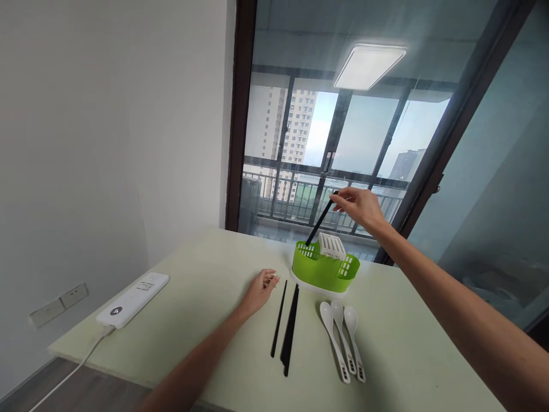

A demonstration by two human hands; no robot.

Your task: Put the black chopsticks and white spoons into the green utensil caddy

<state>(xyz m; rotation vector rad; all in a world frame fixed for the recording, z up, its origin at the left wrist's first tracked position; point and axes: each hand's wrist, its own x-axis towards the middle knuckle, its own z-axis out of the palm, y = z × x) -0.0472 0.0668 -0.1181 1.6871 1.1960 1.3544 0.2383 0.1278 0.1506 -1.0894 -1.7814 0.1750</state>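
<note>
My right hand (361, 207) pinches the top of a black chopstick (319, 223), whose lower end sits in the left compartment of a green cutlery holder (321, 273) with a white slotted insert (331, 245). My left hand (261, 290) rests on the pale green table (193, 297), fingers loosely curled, holding nothing, just left of the loose black chopsticks (286, 329) lying in front of the holder. Three white spoons (343, 337) lie side by side to the right of those chopsticks.
A white power strip (132, 299) with its cable lies at the table's left edge, near a wall socket (60, 303). A glass balcony door with a dark frame (234, 126) stands right behind the table. A white wall is at the left.
</note>
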